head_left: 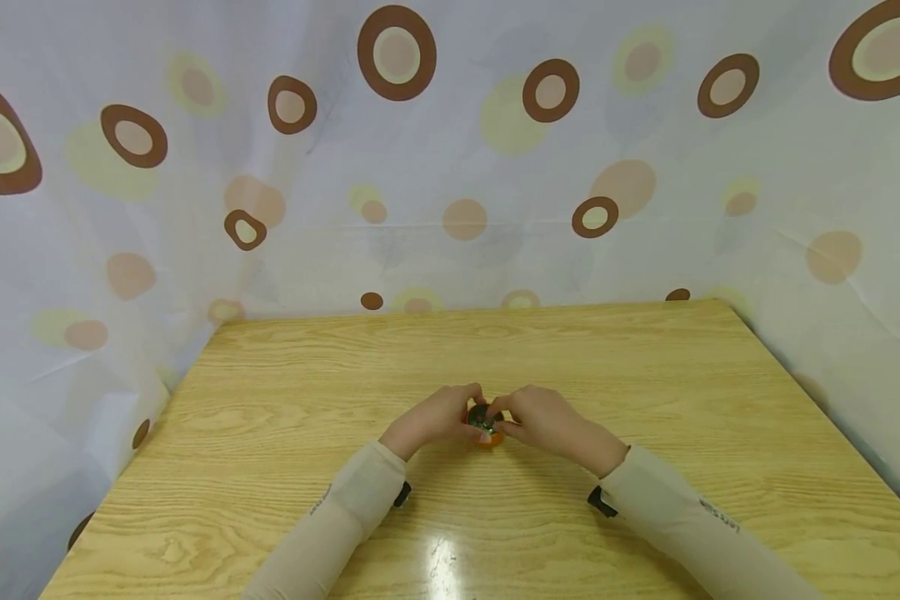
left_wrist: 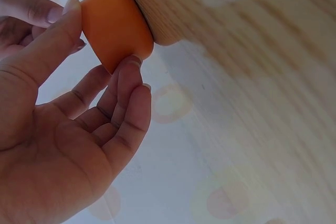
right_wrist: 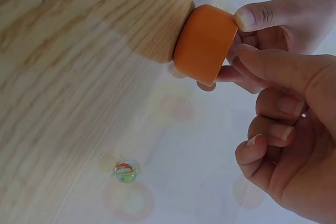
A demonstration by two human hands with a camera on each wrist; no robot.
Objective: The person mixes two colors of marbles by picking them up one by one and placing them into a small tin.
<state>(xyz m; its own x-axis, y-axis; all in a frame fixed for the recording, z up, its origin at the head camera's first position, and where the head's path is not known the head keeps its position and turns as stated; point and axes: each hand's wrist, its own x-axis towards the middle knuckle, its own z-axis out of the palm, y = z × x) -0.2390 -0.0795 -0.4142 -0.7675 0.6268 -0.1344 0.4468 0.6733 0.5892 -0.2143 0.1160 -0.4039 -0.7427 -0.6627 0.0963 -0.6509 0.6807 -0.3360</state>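
Observation:
A small orange cup [head_left: 490,440] stands on the wooden table, its mouth up, with dark, shiny, glass-like pieces [head_left: 483,417] inside. My left hand [head_left: 441,419] grips its wall, thumb on one side and fingers on the other, as the left wrist view also shows. At the cup's mouth are the thumb and index finger of my right hand [head_left: 547,421]; its other fingers curl toward the palm. Whether the right fingertips pinch something is hidden. A clear glass marble [right_wrist: 127,171] with red and green swirls lies apart from the cup in the right wrist view.
The wood-grain table [head_left: 270,375] spreads around both hands. White cloth [head_left: 450,150] with brown, peach and yellow spots hangs behind it and along both sides. Light sleeves [head_left: 330,517] cover both forearms, with a small dark device [head_left: 602,502] under the right wrist.

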